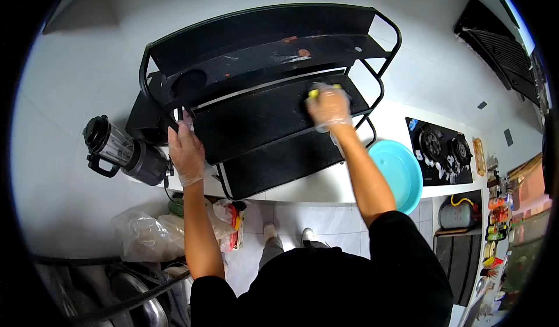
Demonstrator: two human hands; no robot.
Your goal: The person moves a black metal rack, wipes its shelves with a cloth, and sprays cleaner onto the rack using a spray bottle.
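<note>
The black rack [244,117] stood on the white surface [317,188], reddish-brown spots marking its upper shelf. The left hand [187,151], in a clear glove, was clamped on the rack's left frame. Well apart from it, the gloved right hand [330,107] gripped a mostly hidden yellow item [313,93] against the middle shelf. A turquoise basin [416,178] sat to the right, near the stove [445,177]; a blender [148,163] stood left.

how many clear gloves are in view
2: one clear glove is on the left hand, which grips the left side of the black rack; the other is on the right hand, holding a yellow item at the middle shelf. Others could be hidden.
</note>
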